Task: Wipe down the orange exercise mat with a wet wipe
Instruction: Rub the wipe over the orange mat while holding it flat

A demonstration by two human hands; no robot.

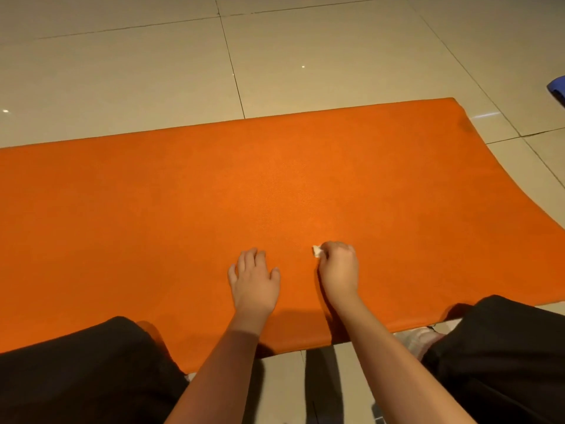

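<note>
The mat (275, 185) lies flat on the tiled floor (122, 71), and the left hand (255, 278) rests on it with fingers spread and relaxed, probably to pin it against sliding, while the right hand (337, 267) is curled round a balled wipe (317, 251), pressed to the mat near its near edge. Open mat runs far left and ahead to the far edge. The right end is closer, with a blue object (557, 90) beyond it.
</note>
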